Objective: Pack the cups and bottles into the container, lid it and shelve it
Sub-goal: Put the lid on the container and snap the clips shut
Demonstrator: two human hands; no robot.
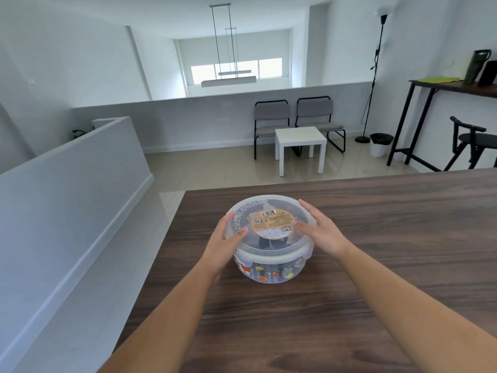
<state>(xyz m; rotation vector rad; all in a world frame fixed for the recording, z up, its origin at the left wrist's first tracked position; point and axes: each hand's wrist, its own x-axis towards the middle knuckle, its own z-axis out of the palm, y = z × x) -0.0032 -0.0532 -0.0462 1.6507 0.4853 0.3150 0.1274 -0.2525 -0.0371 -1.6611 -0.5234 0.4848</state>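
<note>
A round clear plastic container point(269, 273) stands on the dark wooden table point(376, 251), near its left edge. Through its wall I see small cups or bottles with coloured prints packed inside. A translucent lid point(258, 211) with a round tan label lies on top of it. My left hand point(228, 235) grips the lid's left rim, thumb on top. My right hand point(317, 227) grips the right rim, thumb resting on the lid near the label. Both hands press against the lid's edge.
To the left the table ends over a tiled floor and a low white wall point(80, 197). Across the room stand a small white side table point(300, 142), two grey chairs point(271, 117), a bin point(380, 144) and a tall dark table point(441, 87) with dark bottles.
</note>
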